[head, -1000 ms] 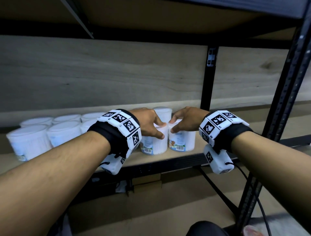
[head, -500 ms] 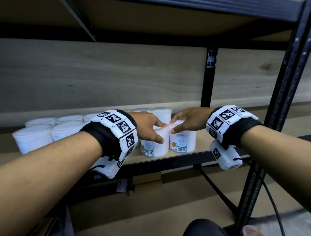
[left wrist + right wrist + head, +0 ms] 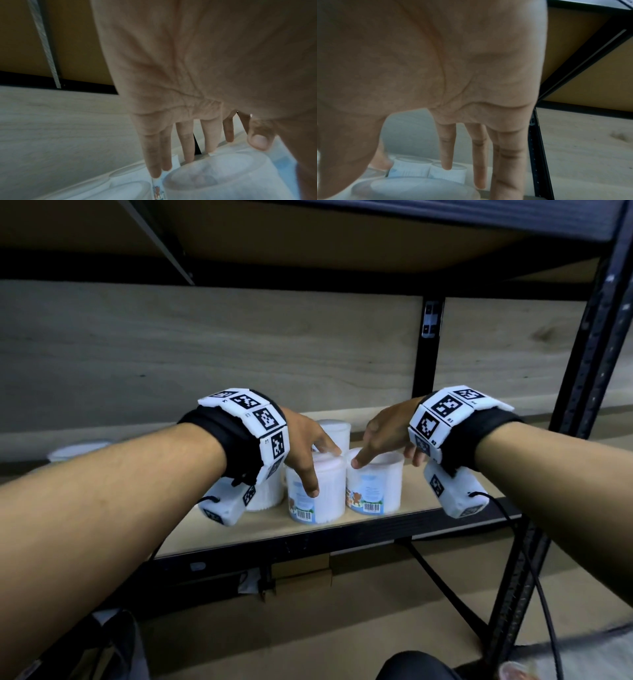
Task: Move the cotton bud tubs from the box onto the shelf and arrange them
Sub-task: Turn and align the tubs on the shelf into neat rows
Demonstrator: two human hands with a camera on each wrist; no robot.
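Two white cotton bud tubs with blue picture labels stand side by side near the front of the shelf (image 3: 428, 508): a left tub (image 3: 317, 505) and a right tub (image 3: 375, 491). My left hand (image 3: 324, 471) hovers over the left tub with fingers spread and straight, its thumb lying against the tub's front. The right hand (image 3: 385, 462) is over the right tub, fingers straight, thumb tip on the rim. The left wrist view shows straight fingers (image 3: 188, 142) behind the tub lid (image 3: 214, 175). In the right wrist view the fingers (image 3: 479, 162) hang above the lid (image 3: 412, 189).
More tubs stand behind (image 3: 337, 429), behind my left wrist (image 3: 265, 498) and far left (image 3: 75, 448). A black upright (image 3: 426, 354) rises at the back, a front post (image 3: 582, 371) at the right. Bare shelf board lies right of the tubs. A cable (image 3: 445, 577) hangs below.
Both hands have loosened from the tops of the two front tubs and their fingers have straightened. The right hand has drawn slightly right. The tubs stay where they stood.
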